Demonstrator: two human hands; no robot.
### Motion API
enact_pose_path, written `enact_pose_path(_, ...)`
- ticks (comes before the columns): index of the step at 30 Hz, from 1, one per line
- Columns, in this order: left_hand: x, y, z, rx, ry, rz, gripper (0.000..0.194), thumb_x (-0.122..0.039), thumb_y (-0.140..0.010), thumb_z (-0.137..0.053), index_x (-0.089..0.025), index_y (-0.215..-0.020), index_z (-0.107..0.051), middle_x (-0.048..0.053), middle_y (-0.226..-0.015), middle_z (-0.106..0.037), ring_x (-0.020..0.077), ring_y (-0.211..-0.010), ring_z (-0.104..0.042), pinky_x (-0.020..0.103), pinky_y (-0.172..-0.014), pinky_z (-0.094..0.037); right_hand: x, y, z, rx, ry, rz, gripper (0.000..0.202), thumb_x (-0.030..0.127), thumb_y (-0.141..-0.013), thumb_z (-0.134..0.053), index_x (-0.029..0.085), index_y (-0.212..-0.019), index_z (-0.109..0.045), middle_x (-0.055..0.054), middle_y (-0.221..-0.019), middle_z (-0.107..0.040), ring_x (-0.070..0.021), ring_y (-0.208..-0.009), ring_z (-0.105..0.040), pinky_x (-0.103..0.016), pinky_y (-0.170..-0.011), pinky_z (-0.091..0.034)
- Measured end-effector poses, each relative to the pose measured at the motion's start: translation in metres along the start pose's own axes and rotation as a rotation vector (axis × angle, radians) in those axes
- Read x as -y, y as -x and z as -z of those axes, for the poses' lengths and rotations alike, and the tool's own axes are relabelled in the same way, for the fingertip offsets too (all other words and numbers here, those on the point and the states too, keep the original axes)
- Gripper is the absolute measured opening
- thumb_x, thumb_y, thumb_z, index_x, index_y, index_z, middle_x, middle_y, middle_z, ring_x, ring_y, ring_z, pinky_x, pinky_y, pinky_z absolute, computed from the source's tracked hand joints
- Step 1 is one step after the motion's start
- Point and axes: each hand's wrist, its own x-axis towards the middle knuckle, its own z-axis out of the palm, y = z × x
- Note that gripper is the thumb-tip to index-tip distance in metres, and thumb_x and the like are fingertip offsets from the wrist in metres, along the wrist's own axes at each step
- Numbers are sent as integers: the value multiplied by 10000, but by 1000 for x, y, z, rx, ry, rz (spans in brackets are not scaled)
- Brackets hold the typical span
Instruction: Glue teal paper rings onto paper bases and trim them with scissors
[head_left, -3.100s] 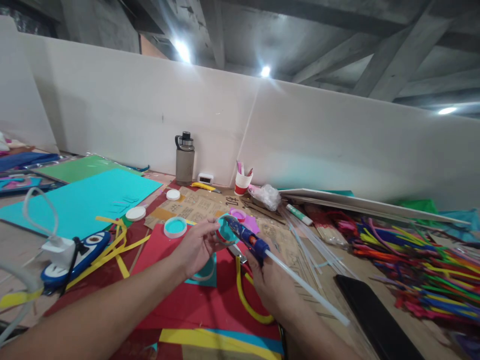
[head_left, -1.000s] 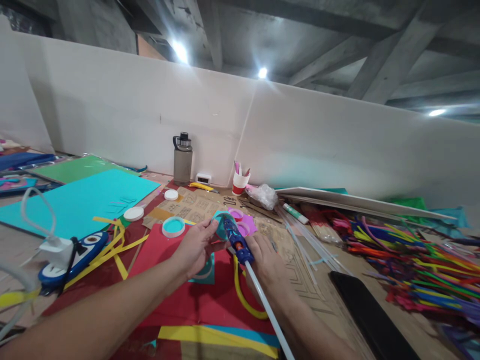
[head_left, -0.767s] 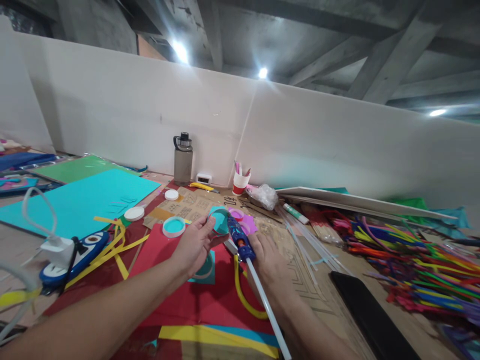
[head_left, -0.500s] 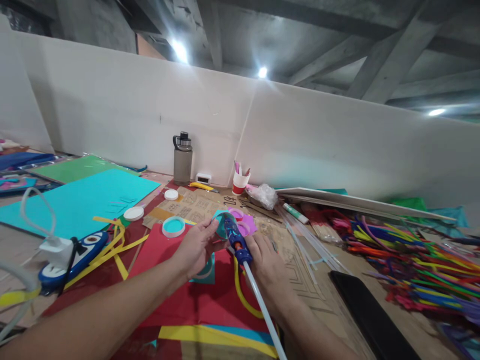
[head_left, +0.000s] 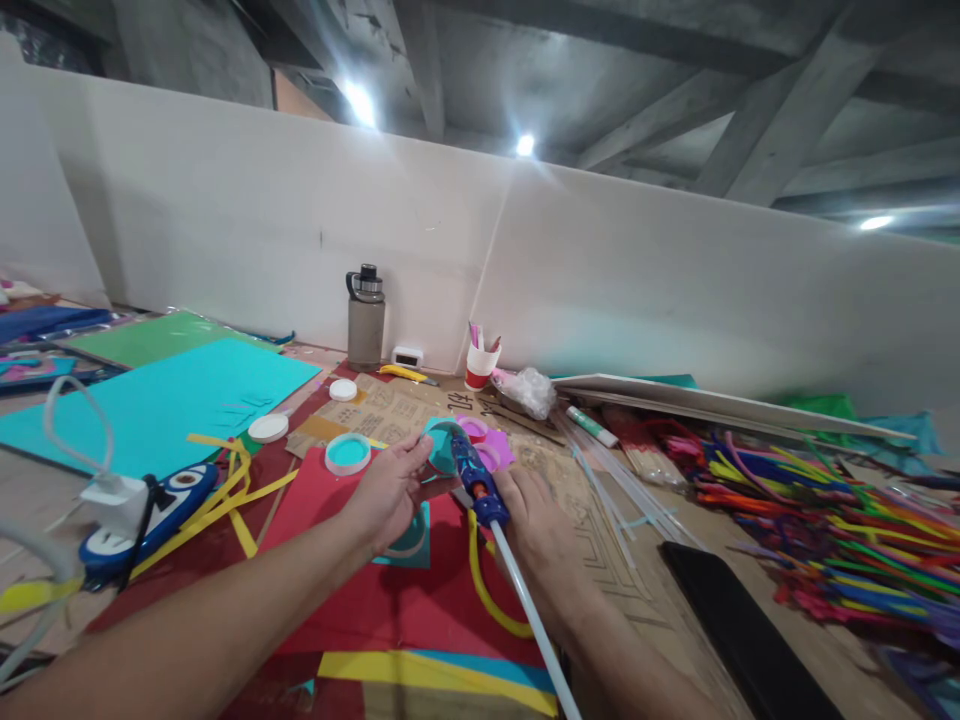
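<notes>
My left hand [head_left: 386,497] pinches a small round teal paper piece [head_left: 442,447] between thumb and fingers. In my right hand [head_left: 531,505] is a blue hot glue gun [head_left: 480,480], a long white glue stick [head_left: 536,610] running out of its back toward me. The gun's front end lies over the teal piece; whether its nozzle touches cannot be made out. Below my left hand, a teal square with a ring [head_left: 409,545] rests on red paper [head_left: 360,610]. Beside it stands a white ring with a teal base [head_left: 347,454]. Pink and purple paper pieces [head_left: 491,450] lie just beyond the gun.
A power strip [head_left: 150,525] and yellow paper strips [head_left: 244,530] lie left, near a large turquoise sheet [head_left: 172,400]. At the back stand a bottle [head_left: 366,325] and a cup of pens [head_left: 481,365]. Rightward are clear glue sticks [head_left: 619,480], a black phone-like slab [head_left: 742,630] and pipe cleaners [head_left: 825,520].
The glue gun has shifted slightly right and toward me. More of the teal piece in my left hand now shows.
</notes>
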Motion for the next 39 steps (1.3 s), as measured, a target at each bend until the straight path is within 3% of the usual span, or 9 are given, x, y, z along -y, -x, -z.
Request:
enact_pose_path(16, 1, 1, -3, 23, -9, 76, 200, -285, -812, -600, -127, -913, -669, 75, -835, -707, 133, -695, -640, 242, -628, -539, 2, -1, 4, 16, -66, 106, 310, 96, -804, -443, 76, -1112, -481, -129, -917, -528, -245, -826, -474, -373, -700, -463)
enact_pose_path(26, 1, 4, -5, -18, 20, -78, 183, -271, -802, -610, -153, -942, -622, 62, -891, -695, 157, -785, -651, 343, -780, -539, 3, -3, 6, -29, 36, -15, 416, 80, -776, -415, 81, -1192, -437, -145, -972, -534, -265, -852, -463, -395, -716, -461)
enact_pose_path(31, -3, 4, -5, 7, 35, 7, 160, -207, -769, -631, -170, -923, -606, 31, -799, -686, 142, -689, -646, 295, -657, -545, 2, -2, 4, 14, 9, 17, 354, 70, -783, -419, 87, -1133, -472, -137, -931, -546, -250, -807, -472, -383, -691, -459)
enact_pose_path(35, -4, 1, -4, -43, -7, 86, 178, -295, -821, -569, -137, -879, -630, 59, -766, -695, 152, -648, -641, 278, -587, -534, 3, -1, 4, 31, -19, 77, 361, 39, -760, -433, 82, -1114, -491, -141, -938, -549, -249, -839, -494, -364, -695, -463)
enact_pose_path(39, 0, -1, -2, -81, -26, 81, 197, -302, -817, -583, -123, -867, -650, 68, -772, -700, 136, -619, -631, 242, -558, -518, 4, 0, 4, 21, -11, 117, 387, 48, -768, -427, 71, -1150, -488, -167, -971, -553, -271, -902, -502, -390, -714, -471)
